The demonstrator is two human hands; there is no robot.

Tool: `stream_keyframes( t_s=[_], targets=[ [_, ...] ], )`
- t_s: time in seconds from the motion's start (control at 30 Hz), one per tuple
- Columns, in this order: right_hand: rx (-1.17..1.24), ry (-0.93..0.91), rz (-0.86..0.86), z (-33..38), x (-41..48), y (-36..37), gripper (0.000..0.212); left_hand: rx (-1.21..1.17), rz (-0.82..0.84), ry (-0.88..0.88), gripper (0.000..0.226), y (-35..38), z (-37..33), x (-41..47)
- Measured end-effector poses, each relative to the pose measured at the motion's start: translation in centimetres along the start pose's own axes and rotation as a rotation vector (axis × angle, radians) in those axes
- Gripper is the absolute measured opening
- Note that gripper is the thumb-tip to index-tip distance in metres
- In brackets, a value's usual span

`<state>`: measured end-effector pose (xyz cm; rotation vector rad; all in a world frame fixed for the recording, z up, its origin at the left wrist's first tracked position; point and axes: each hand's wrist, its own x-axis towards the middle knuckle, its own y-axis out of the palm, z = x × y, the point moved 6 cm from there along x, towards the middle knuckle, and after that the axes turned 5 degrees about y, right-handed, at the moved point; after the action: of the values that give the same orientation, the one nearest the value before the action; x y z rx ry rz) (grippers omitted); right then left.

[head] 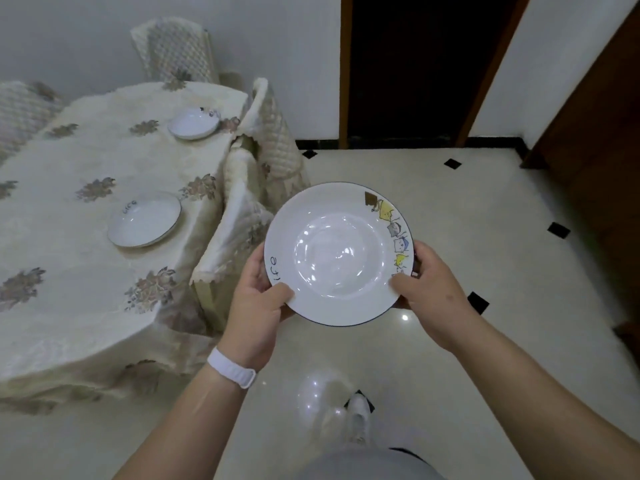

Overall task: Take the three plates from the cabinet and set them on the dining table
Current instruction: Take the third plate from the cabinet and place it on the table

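Note:
I hold a white plate with a dark rim and small cartoon drawings level over the floor, right of the dining table. My left hand grips its lower left rim, thumb on top. My right hand grips its right rim the same way. Two similar white plates lie on the flowered tablecloth: one near the table's middle right, the other at the far right corner.
Two covered chairs stand along the table's right side between me and the table. Another chair is at the far end. A dark doorway is ahead and a wooden door at right. Glossy tiled floor below.

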<state>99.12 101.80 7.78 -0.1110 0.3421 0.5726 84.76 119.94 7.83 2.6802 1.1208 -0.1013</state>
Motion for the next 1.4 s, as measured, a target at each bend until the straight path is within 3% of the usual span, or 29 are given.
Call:
stream_keyframes(
  t_s=[0.27,0.5,0.83,1.17,1.4],
  targets=[
    [0.024,-0.03,-0.101,3.8,7.3,-5.9,0.048,0.044,0.095,0.008,0.073,8.1,-1.1,8.9],
    [0.047,-0.023,-0.137,5.4,13.2,-7.1,0.05,0.044,0.139,0.015,0.076,10.5,-1.3,15.7],
    [0.028,0.019,-0.174,8.4,27.5,-4.2,0.051,-0.006,0.172,-0.046,0.071,10.6,-0.1,31.2],
    [-0.005,0.002,-0.21,16.7,43.0,1.4,0.051,-0.03,0.216,-0.068,0.073,9.6,-4.5,50.3],
    [-0.002,-0.014,-0.226,20.1,49.5,2.6,0.05,-0.051,0.249,-0.046,0.076,10.3,-6.4,57.7]
  ],
)
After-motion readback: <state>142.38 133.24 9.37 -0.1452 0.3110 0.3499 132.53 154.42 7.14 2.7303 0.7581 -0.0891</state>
